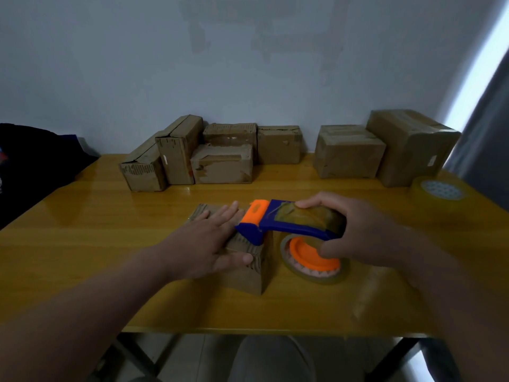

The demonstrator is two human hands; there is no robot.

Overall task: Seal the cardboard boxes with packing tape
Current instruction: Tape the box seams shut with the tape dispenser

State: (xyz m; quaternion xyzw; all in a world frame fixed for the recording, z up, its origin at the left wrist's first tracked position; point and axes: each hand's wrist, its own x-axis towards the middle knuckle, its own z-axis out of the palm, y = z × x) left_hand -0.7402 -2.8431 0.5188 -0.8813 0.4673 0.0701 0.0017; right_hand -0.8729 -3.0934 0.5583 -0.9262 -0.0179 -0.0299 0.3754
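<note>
On the box, left hand (pixel 210 239): fingers straight, slightly spread, pressing the top of the small cardboard box (pixel 245 278).
Over the box's right edge, tape dispenser (pixel 297 230): orange blade end on the box, long axis running rightward.
Right of the box, right hand (pixel 366 234): fingers curled round the dispenser.
Writing: none readable.

A glossy yellow table (pixel 110 244) carries a small cardboard box (pixel 248 279) near its front; worn boxes (pixel 220 164) line the far edge (two larger ones (pixel 347 155) stand apart, right); a tape roll (pixel 440 190) lies beside them.
</note>
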